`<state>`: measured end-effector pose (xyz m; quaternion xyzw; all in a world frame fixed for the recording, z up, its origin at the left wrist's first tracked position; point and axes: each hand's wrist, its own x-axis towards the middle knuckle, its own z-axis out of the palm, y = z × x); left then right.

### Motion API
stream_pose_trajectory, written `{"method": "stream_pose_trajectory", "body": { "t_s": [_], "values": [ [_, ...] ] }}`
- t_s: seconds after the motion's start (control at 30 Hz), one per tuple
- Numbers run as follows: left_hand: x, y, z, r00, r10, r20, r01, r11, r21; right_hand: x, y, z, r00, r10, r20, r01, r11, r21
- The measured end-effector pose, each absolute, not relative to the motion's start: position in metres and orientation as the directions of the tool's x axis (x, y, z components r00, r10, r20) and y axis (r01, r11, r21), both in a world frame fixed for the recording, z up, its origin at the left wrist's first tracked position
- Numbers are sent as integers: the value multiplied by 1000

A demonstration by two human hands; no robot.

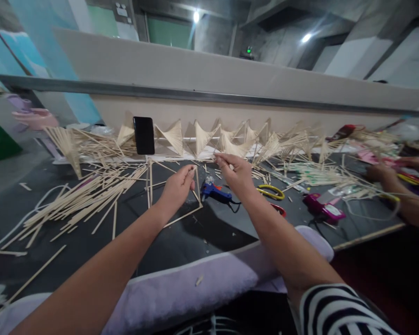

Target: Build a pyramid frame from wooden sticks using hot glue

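Note:
My left hand (177, 190) is closed in a pinch at the upper corner of a frame of thin wooden sticks (183, 217), which stands on the dark tabletop. A small pale bit shows at those fingertips. To its right, my right hand (236, 174) hovers above the table with thumb and fingers pressed together; whatever they may hold is too small to make out. Between the two hands lies a blue glue gun (216, 191), its cord running under my right forearm. Yellow-handled scissors (271, 191) rest just right of my right wrist.
Loose sticks (87, 200) are heaped at left. Fan-shaped stick pieces (204, 137) line the back, beside an upright black phone (144, 135). A magenta glue gun (324, 208) lies at right, near another person's hands (382, 174). A lilac padded cover (202, 288) runs along the front edge.

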<state>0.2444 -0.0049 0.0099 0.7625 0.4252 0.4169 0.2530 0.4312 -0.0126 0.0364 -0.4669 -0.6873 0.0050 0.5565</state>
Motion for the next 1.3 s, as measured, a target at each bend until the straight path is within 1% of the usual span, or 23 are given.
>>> {"method": "stream_pose_trajectory", "body": {
  "t_s": [0.07,0.17,0.27,0.3,0.37,0.47,0.53,0.6,0.7,0.77,0.83,0.9,0.93,1.0,1.03,1.07,1.13,1.17,1.3],
  "values": [
    [245,-4,9,278,862,423,439,-506,742,448,-19,45,31,686,727,682,517,-517],
    [245,-4,8,272,861,430,447,-509,736,471,-27,47,-56,767,640,792,424,-439],
    [245,-4,9,271,856,441,446,-518,730,481,-31,31,-164,883,439,884,329,-332],
    [245,-4,9,272,854,443,447,-520,728,480,-31,23,-211,909,359,900,324,-291],
    [245,-5,10,271,853,445,452,-522,724,471,-33,6,-274,927,257,922,329,-204],
    [245,-5,11,271,856,441,467,-517,717,450,-34,-11,-276,951,140,957,286,-52],
    [245,-6,12,269,857,440,472,-516,715,437,-34,-16,-244,965,92,970,243,31],
    [245,-7,12,267,857,442,473,-516,715,430,-33,-18,-216,974,65,974,211,79],
    [244,-7,12,269,856,441,476,-516,712,429,-30,-18,-187,980,65,979,180,100],
    [244,-7,12,276,856,436,479,-516,710,435,-27,-15,-154,983,99,987,148,67],
    [243,-7,12,278,857,434,480,-515,710,444,-25,-10,-117,977,179,991,126,-41],
    [243,-7,12,275,858,433,481,-513,711,453,-25,-2,-82,949,304,958,159,-237],
    [243,-7,12,274,859,433,483,-512,710,456,-27,3,-49,927,372,914,191,-358],
    [243,-7,12,268,862,430,490,-507,709,459,-32,11,52,882,468,772,262,-579],
    [244,-7,12,268,862,430,494,-506,707,459,-36,14,89,866,492,694,300,-654],
    [244,-7,12,267,862,431,496,-507,705,457,-40,16,99,856,507,628,342,-700],
    [244,-7,12,268,860,433,498,-509,702,452,-48,17,62,842,536,554,418,-720],
    [244,-6,12,270,860,433,498,-510,701,449,-52,15,35,837,546,548,440,-711],
    [244,-7,12,274,860,430,503,-509,698,443,-58,8,-16,818,575,633,453,-627]
  ]
}}
